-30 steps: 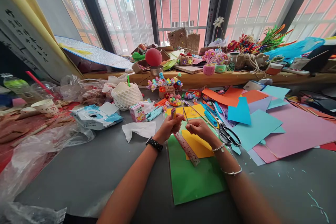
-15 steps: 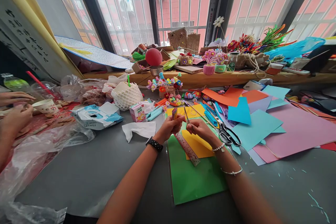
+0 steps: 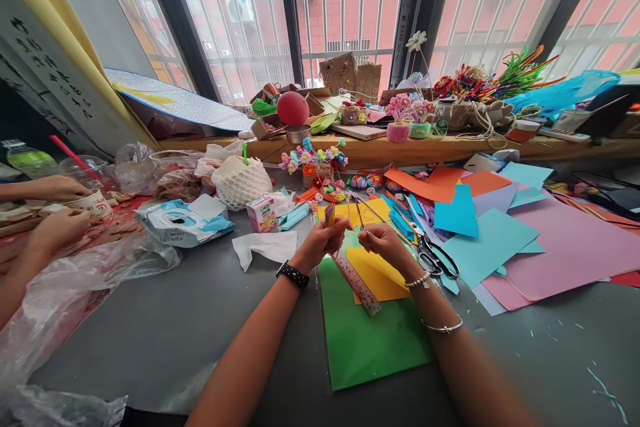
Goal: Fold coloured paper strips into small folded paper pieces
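My left hand is closed around a small flat piece with coloured stripes, perhaps a stack of paper strips. Close beside it on the right, my right hand pinches a slim dark pointed tool that points upward. It resembles tweezers, but its exact kind is unclear. Both hands are above a green sheet. On that sheet lie yellow paper and a reddish patterned ruler. Black-handled scissors rest right of my right hand.
Coloured paper sheets spread over the right. A wet-wipe pack, a white tissue and a pink box are on the left. Flower crafts stand behind. Another person's hands work at far left near a paper cup.
My right hand and its slim tool have shifted slightly right, away from my left hand. The other person's hands have moved right, towards the cup.
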`<action>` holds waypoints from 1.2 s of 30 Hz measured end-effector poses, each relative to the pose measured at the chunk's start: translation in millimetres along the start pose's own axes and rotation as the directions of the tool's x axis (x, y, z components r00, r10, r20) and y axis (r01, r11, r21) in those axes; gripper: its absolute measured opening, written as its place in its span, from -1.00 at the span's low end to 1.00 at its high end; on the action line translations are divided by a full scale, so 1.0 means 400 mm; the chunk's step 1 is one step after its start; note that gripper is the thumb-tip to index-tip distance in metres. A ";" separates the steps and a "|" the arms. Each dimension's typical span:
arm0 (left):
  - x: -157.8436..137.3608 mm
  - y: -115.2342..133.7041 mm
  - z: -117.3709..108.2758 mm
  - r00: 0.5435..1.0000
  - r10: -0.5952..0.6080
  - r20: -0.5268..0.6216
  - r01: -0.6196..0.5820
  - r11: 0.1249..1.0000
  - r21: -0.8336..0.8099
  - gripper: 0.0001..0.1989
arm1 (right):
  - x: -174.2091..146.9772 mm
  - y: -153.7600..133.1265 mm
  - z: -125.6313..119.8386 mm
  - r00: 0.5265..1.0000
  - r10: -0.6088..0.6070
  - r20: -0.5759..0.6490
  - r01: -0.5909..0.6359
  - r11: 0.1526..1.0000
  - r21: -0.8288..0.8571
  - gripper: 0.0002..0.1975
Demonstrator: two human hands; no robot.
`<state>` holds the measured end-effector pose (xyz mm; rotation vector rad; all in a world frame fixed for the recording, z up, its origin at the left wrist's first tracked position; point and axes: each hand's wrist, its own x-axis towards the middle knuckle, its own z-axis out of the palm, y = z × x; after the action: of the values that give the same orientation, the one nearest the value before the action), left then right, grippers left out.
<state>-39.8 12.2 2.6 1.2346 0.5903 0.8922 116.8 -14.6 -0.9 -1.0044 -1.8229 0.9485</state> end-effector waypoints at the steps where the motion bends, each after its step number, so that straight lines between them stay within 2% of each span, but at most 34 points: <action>1: 0.000 0.001 0.000 1.000 0.001 -0.002 -0.001 1.000 -0.005 -0.73 | 0.000 0.002 0.000 1.000 0.002 0.021 -0.002 1.000 -0.002 -0.47; 6: -0.001 0.001 0.002 1.000 0.010 0.025 -0.010 1.000 0.001 -0.74 | 0.003 0.015 0.005 0.995 -0.023 0.098 0.026 0.999 -0.029 -0.46; 13: 0.000 -0.003 0.003 1.000 0.019 0.023 -0.020 0.999 0.027 -0.74 | 0.002 0.010 0.005 0.997 -0.022 0.070 0.024 0.999 -0.035 -0.47; 21: 0.002 -0.005 0.000 1.000 0.023 -0.012 -0.023 0.999 0.044 -0.72 | 0.007 0.013 0.016 0.997 -0.051 -0.054 0.047 0.997 -0.063 -0.51; 28: 0.003 -0.007 0.007 1.000 -0.024 0.005 0.024 0.999 0.039 -0.71 | -0.004 -0.001 0.009 0.999 -0.036 0.010 0.035 0.999 0.015 -0.48; 31: 0.004 -0.007 0.007 0.999 -0.033 -0.002 0.033 0.999 0.030 -0.72 | -0.002 0.002 0.012 0.998 -0.043 -0.040 0.042 0.999 -0.013 -0.49; 36: 0.005 -0.007 0.005 1.000 0.021 -0.018 -0.020 0.998 0.053 -0.72 | 0.006 0.004 0.016 0.987 -0.044 -0.153 0.036 0.998 -0.057 -0.48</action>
<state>-36.4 12.4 0.4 1.2828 0.6206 0.9109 110.8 -13.1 -4.0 -1.0412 -1.7408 0.7798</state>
